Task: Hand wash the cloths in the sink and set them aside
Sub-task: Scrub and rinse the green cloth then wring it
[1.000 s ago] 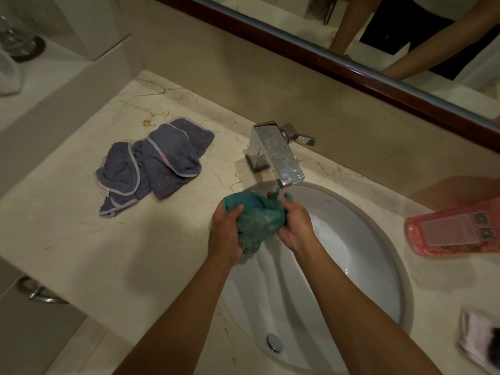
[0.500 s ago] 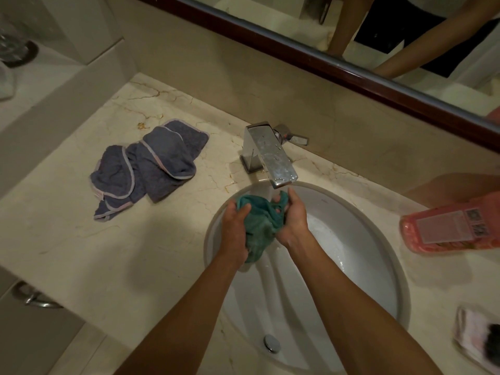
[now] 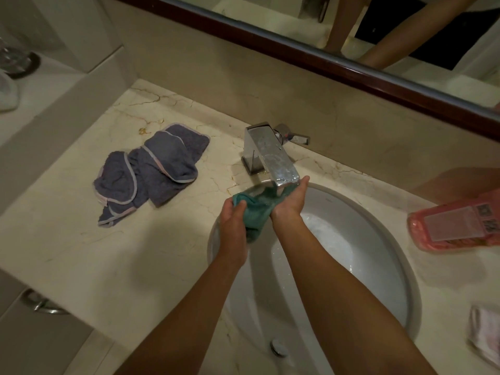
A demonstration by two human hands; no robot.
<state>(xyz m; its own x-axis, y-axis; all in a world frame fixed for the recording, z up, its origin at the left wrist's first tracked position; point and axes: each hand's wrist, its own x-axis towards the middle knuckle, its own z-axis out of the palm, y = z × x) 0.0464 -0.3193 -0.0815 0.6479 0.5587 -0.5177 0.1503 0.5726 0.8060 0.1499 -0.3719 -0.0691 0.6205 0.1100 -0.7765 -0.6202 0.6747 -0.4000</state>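
A wet teal cloth (image 3: 258, 209) hangs between my two hands over the back rim of the white sink (image 3: 378, 266), just under the chrome faucet (image 3: 270, 155) spout. My left hand (image 3: 234, 226) grips the cloth's left end with curled fingers. My right hand (image 3: 290, 201) holds the right end, its fingers reaching up beneath the spout. Part of the cloth is hidden behind the spout and my hands. A crumpled grey-blue cloth with pale trim (image 3: 151, 169) lies on the marble counter (image 3: 81, 253) to the left.
A pink bottle (image 3: 457, 223) lies on the counter right of the basin. A pale cloth (image 3: 485, 334) sits at the right edge. The drain (image 3: 278, 347) shows at the basin's near side. A mirror (image 3: 351, 36) runs along the back wall.
Both hands have carried the teal cloth up and back from the basin to just beneath the faucet spout. The cloth is stretched wider between them now.
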